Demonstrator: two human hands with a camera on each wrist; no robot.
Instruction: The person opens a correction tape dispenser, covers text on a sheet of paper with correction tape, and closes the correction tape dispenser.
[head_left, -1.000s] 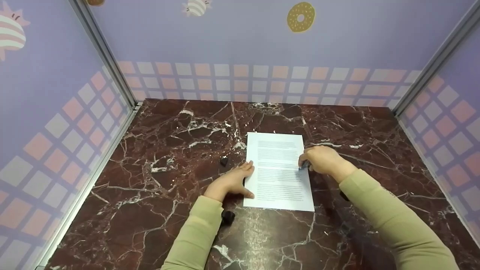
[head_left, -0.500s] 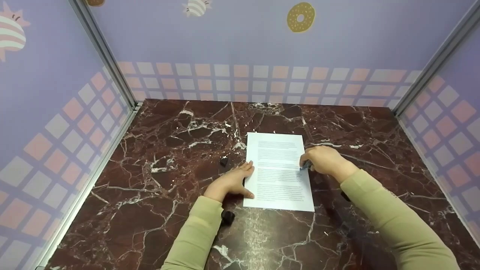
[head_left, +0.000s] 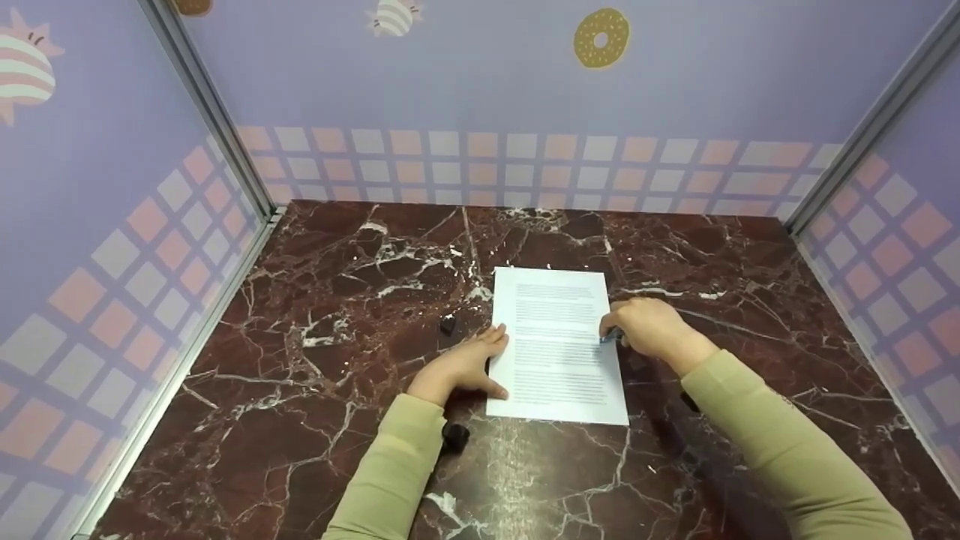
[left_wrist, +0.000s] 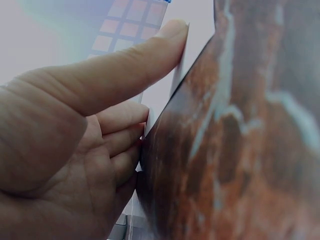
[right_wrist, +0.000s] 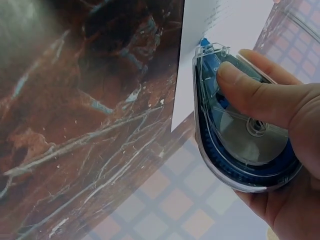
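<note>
A printed sheet of paper (head_left: 555,300) lies flat on the marble-patterned table. My right hand (head_left: 646,326) pinches a correction tape dispenser (right_wrist: 245,135) between thumb and fingers at the sheet's right edge. The dispenser is clear plastic with blue inside, and its blue tip (right_wrist: 204,42) meets the paper beside the printed lines; in the head view the hand hides most of it. On the sheet's left edge rest the fingertips and thumb of my left hand (head_left: 463,365), spread apart and gripping nothing. The left wrist view shows this hand (left_wrist: 65,125) with its thumb over the paper's border.
A small black object (head_left: 448,324) lies left of the sheet. Another black piece (head_left: 455,435) shows beside the left sleeve. Patterned panels (head_left: 480,90) enclose the table (head_left: 337,435) at the back and both sides.
My right hand and the dispenser tip have shifted very slightly to the right along the printed lines. The left hand and the sheet keep their places; the head view tilts a little.
</note>
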